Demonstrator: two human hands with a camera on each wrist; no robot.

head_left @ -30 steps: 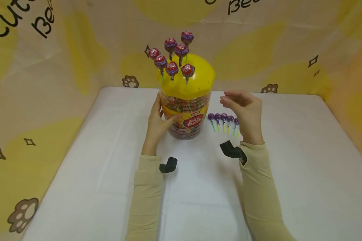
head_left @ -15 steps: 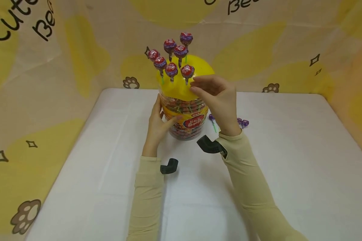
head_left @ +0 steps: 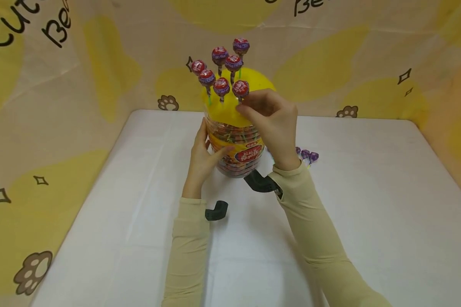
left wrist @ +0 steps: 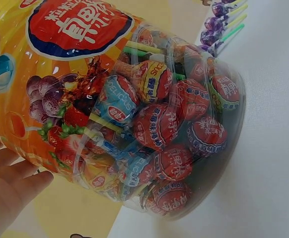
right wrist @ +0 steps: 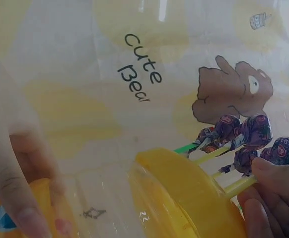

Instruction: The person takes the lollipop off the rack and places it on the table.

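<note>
A clear plastic jar with a bright yellow lid stands on the table, wrapped lollipops visible through its wall. Several red-and-purple lollipops stand upright in the lid, sticks down. My left hand grips the jar's left side, thumb across the label; in the left wrist view its fingers lie against the wall. At the lid's front right, my right hand pinches the stick of one lollipop just under its head. The right wrist view shows thumb and finger on that lollipop, above the lid.
Several purple-wrapped lollipops lie in a row on the white table, right of the jar and partly hidden by my right hand. Black wrist cameras stick out from both sleeves. A patterned yellow cloth hangs behind the table.
My right hand has moved left and up from above the lying lollipops to the lid, and now pinches the front-right lollipop's stick. My left hand has kept its hold on the jar.
</note>
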